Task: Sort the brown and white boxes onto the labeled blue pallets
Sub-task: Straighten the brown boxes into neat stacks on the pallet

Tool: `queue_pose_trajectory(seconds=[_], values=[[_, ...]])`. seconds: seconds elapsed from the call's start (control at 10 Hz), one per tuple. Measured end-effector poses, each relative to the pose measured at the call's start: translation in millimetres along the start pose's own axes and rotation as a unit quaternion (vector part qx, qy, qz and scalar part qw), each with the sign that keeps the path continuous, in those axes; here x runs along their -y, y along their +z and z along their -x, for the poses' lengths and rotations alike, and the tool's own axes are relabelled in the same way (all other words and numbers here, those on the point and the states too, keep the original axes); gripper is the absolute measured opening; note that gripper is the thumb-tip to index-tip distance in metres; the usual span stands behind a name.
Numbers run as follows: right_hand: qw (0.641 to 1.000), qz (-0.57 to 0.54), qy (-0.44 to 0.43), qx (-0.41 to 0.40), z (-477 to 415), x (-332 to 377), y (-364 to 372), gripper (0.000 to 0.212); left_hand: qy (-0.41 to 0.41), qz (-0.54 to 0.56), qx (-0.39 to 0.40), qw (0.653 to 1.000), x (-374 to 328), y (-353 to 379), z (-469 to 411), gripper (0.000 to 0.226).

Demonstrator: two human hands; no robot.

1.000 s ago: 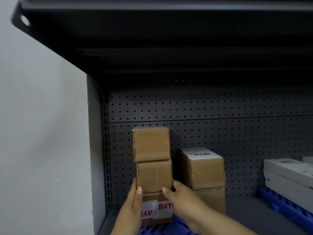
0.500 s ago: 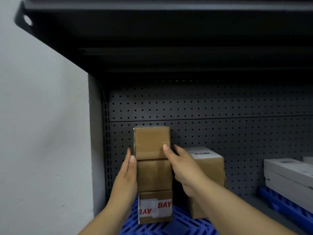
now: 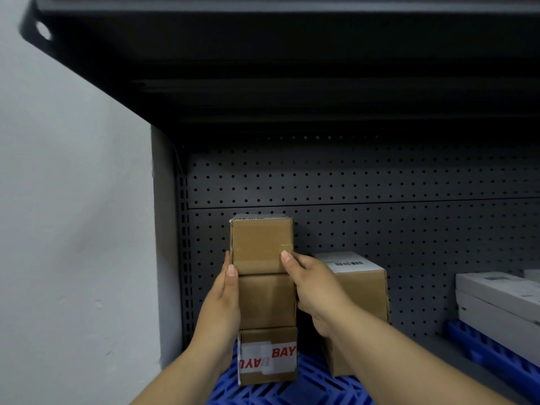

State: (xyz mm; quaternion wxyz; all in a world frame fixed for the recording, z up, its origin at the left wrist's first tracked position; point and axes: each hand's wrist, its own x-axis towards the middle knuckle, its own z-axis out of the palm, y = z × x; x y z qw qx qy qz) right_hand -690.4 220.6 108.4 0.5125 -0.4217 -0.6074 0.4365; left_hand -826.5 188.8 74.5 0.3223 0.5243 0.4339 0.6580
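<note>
Starting at the left, you have a white wall [image 3: 73, 229] and the dark upright of the rack, then the perforated back panel [image 3: 380, 185] under the overhanging upper shelf [image 3: 292, 68]. Your left hand [image 3: 223, 305] lies flat and open against the left face of a three-high column of brown boxes at the back left corner of the near blue pallet [image 3: 315, 387]. Its fingertips reach the seam between the middle box [image 3: 267, 301] and the top box [image 3: 261, 247], pressing rather than wrapping. The bottom box [image 3: 267, 356], with red lettering on white tape, sits directly on the pallet grid.

Your right hand [image 3: 314, 287] comes in from the other side, thumb laid on the lower right corner of the top box's front and fingers curled behind the column's right edge, so it clasps the stack loosely; how firmly, you cannot tell. Between the two hands, the column is pinched at the middle and top boxes.

What matters for your next move is that the column's long axis runs straight up, and both hands bear on it from the sides at about the same height, neither one nearer. Any squaring push should probably be level and equal, or the top box could slide off the one beneath.

Just right of the column, close behind your right wrist, stands a second brown stack topped by a barcode-labelled box [image 3: 359, 285]. Well apart at the right edge, white boxes [image 3: 499, 299] rest on another blue pallet [image 3: 496, 358].
</note>
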Motion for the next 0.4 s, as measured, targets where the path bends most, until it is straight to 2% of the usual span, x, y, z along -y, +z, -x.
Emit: queue_pose_trajectory(seconds=[0.3,0.4], values=[[1.000,0.010,0.022,0.017,2,6,-6,0.064,-0.020,-0.013,0.003,1.000,-4,0,4,0.079],[1.000,0.007,0.015,0.004,13,17,-19,0.070,-0.021,-0.025,-0.018,0.999,-11,-1,9,0.072]])
